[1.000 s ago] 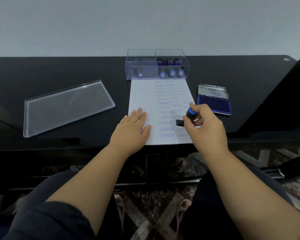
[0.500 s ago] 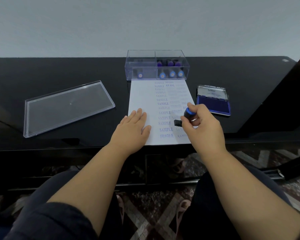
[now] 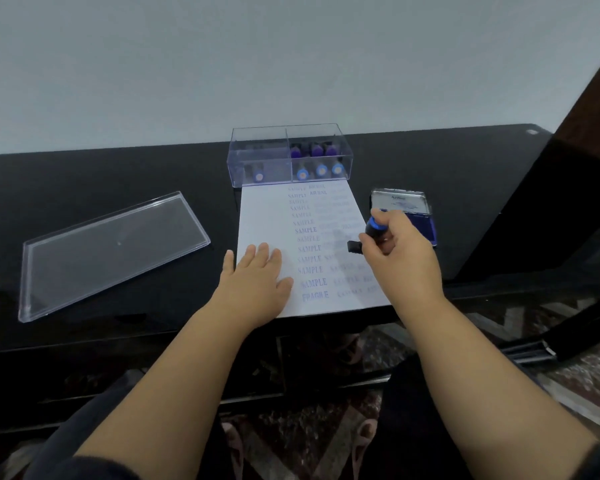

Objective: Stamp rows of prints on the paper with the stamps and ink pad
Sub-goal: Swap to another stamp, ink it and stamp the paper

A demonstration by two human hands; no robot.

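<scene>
1. Compared with half a second ago, the right hand (image 3: 400,252) has carried the stamp (image 3: 368,235) up and to the right: its dark base, which sat low over the right-hand column of prints, now hangs above the paper's right edge, nearer the ink pad (image 3: 420,216).
2. The right hand's fingers are curled round the stamp's blue handle, pinching it; the stamp is tilted, handle towards the pad, base towards the paper (image 3: 267,216).
3. The left hand (image 3: 257,275) has not moved: it lies flat on the paper's lower left part, fingers straight and slightly apart, thumb out to the right.
4. The paper lies on the black table (image 3: 84,181), its far edge against the clear box (image 3: 288,155), and carries blue columns of prints reading SAMPLE, AIR MAIL and FRAGILE.
5. The clear box has two compartments: the left one holds one stamp, the right one holds several blue-handled stamps in two rows.
6. The ink pad lies open to the right of the paper, its lid raised at the far side; the right hand covers part of its blue surface.
7. The clear lid (image 3: 111,251) lies flat on the table, well to the left of the paper.
</scene>
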